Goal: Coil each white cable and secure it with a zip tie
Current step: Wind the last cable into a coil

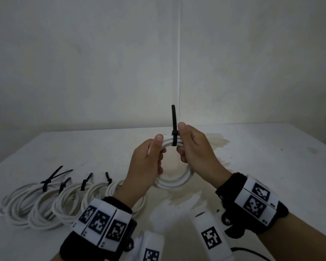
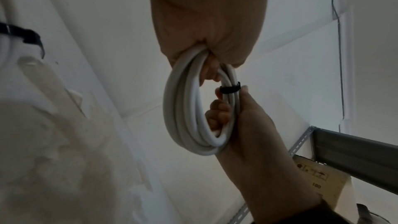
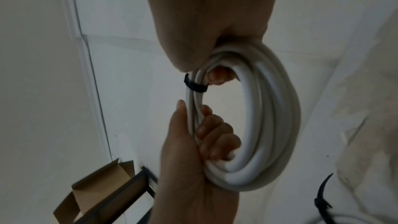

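My left hand (image 1: 146, 162) and right hand (image 1: 195, 147) both gripped the coiled cable (image 1: 174, 178). The zip tie (image 1: 174, 127) looked cinched; I judged a firm final tug wise.

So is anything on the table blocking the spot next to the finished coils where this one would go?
Nothing visible does. The coil, held by both hands, hangs over bare table; the tied coils lie to its left, partly hidden by the left hand.

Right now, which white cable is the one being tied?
Over the white table, above the row of tied coils on its left, both hands hold one coil. Only this one is off the table, its black zip tie pointing up.
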A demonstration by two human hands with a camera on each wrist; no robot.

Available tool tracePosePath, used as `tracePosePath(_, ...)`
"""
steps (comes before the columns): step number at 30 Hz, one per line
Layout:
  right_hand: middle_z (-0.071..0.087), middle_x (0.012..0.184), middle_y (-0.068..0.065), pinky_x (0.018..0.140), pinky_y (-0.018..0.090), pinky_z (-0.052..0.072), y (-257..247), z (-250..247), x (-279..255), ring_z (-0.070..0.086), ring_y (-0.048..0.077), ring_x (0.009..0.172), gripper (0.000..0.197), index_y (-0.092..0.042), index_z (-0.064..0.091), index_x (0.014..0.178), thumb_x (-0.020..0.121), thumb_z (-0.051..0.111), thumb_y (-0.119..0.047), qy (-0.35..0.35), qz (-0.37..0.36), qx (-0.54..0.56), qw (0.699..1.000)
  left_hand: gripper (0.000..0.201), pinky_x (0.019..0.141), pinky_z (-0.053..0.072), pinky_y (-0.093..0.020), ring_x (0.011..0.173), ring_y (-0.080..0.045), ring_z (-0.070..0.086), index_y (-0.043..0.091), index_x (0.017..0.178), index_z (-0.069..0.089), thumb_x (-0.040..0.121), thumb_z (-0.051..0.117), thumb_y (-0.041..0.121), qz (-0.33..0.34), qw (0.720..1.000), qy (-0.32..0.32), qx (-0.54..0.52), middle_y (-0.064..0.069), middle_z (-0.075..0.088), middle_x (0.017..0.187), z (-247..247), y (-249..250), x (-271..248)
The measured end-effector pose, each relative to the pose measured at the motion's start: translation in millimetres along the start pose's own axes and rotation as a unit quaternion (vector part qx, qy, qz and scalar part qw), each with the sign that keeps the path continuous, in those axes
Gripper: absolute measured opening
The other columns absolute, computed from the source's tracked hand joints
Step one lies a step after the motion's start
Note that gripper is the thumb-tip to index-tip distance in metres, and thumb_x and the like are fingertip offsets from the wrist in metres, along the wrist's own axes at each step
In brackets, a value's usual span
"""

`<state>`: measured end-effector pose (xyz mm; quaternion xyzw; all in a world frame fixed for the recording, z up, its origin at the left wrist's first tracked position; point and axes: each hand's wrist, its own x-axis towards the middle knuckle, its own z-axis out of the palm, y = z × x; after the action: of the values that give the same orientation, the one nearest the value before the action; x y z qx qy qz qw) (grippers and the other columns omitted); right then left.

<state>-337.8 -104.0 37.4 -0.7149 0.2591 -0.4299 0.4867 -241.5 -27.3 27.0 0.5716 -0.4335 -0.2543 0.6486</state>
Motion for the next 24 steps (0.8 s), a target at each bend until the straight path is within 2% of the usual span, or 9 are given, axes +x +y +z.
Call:
tracePosePath(3, 0.042, 0.056, 0.001, 0.046, 0.017, 0.036, -2, -4, -7, 0.039, 0.007, 0.045, 0.036, -0.007, 0.05, 0.081, 0.099, 0.031, -0.032, -0.068, 0.021, 0.021, 0.997, 0.04, 0.036, 0.029, -0.015, 0.033, -0.001, 0.03, 0.012, 0.063, 0.047, 0.096, 0.039, 0.033, 0.014, 1.0, 0.019, 0.002, 0.011, 0.037, 0.038, -5, -5, 3)
tracePosePath(6, 0.041, 0.056, 0.002, 0.044, 0.017, 0.033, 4, -3, -10, 0.035, 0.005, 0.043, 0.032, -0.006, 0.047, 0.081, 0.099, 0.033, -0.028, -0.063, 0.017, 0.01, 0.998, 0.038, 0.04, 0.036, -0.017, 0.038, -0.002, 0.037, 0.012, 0.068, 0.052, 0.096, 0.037, 0.032, 0.01, 1.0, -0.003, 0.021, 0.008, 0.044, 0.048, -7, -13, 0)
tracePosePath(9, 0.04, 0.057, 0.004, 0.041, 0.015, 0.032, 17, 0, -9, 0.035, 0.002, 0.039, 0.032, -0.007, 0.045, 0.079, 0.099, 0.034, -0.028, -0.062, 0.034, -0.006, 0.997, 0.034, 0.057, 0.044, -0.016, 0.057, -0.004, 0.053, 0.016, 0.08, 0.057, 0.097, 0.033, 0.032, 0.004, 0.988, -0.067, 0.136, 0.002, 0.057, 0.068, -22, -17, -1)
tracePosePath(11, 0.039, 0.059, 0.005, 0.042, 0.015, 0.032, 26, -1, -8, 0.036, 0.0, 0.038, 0.031, -0.008, 0.044, 0.079, 0.099, 0.034, -0.029, -0.067, 0.066, 0.001, 0.996, 0.028, 0.069, 0.044, -0.02, 0.075, -0.013, 0.056, 0.016, 0.094, 0.06, 0.098, 0.036, 0.029, -0.024, 0.971, -0.116, 0.207, -0.003, 0.061, 0.084, -37, -18, 1)
tracePosePath(14, 0.042, 0.059, 0.005, 0.044, 0.016, 0.034, 38, 1, -8, 0.037, 0.003, 0.039, 0.035, -0.009, 0.042, 0.074, 0.1, 0.034, -0.032, -0.075, 0.102, 0.001, 0.992, 0.022, 0.077, 0.051, -0.026, 0.085, -0.016, 0.061, 0.015, 0.111, 0.061, 0.096, 0.045, 0.022, -0.092, 0.967, -0.135, 0.195, -0.004, 0.065, 0.096, -51, -22, 3)
tracePosePath(16, 0.041, 0.06, 0.005, 0.044, 0.017, 0.034, 42, 5, -9, 0.038, 0.003, 0.039, 0.036, -0.008, 0.042, 0.073, 0.1, 0.034, -0.031, -0.078, 0.11, 0.012, 0.991, 0.019, 0.079, 0.054, -0.026, 0.087, -0.014, 0.062, 0.019, 0.108, 0.061, 0.094, 0.048, 0.021, -0.118, 0.967, -0.146, 0.169, -0.004, 0.066, 0.099, -54, -25, 1)
tracePosePath(18, 0.041, 0.06, 0.005, 0.044, 0.016, 0.035, 45, 9, -9, 0.039, 0.002, 0.039, 0.036, -0.008, 0.042, 0.073, 0.1, 0.034, -0.031, -0.079, 0.112, 0.019, 0.99, 0.016, 0.078, 0.056, -0.027, 0.087, -0.016, 0.062, 0.02, 0.103, 0.062, 0.094, 0.05, 0.019, -0.124, 0.971, -0.138, 0.151, -0.01, 0.066, 0.102, -55, -28, 0)
tracePosePath(21, 0.047, 0.068, 0.009, 0.054, 0.018, 0.039, 48, 15, -8, 0.048, 0.007, 0.051, 0.039, -0.004, 0.045, 0.077, 0.099, 0.033, -0.034, -0.091, 0.1, -0.038, 0.99, 0.016, 0.075, 0.057, -0.029, 0.085, -0.021, 0.063, 0.011, 0.101, 0.064, 0.093, 0.052, 0.015, -0.108, 0.972, -0.106, 0.18, -0.019, 0.067, 0.103, -58, -34, 1)
tracePosePath(24, 0.054, 0.092, 0.021, 0.066, 0.027, 0.035, 55, 20, -9, 0.055, 0.028, 0.081, 0.042, 0.004, 0.052, 0.092, 0.1, 0.03, -0.031, -0.121, 0.057, -0.135, 0.982, 0.02, 0.068, 0.058, -0.025, 0.081, -0.023, 0.064, 0.002, 0.098, 0.066, 0.094, 0.051, 0.015, -0.09, 0.962, -0.09, 0.24, -0.023, 0.067, 0.098, -62, -43, 3)
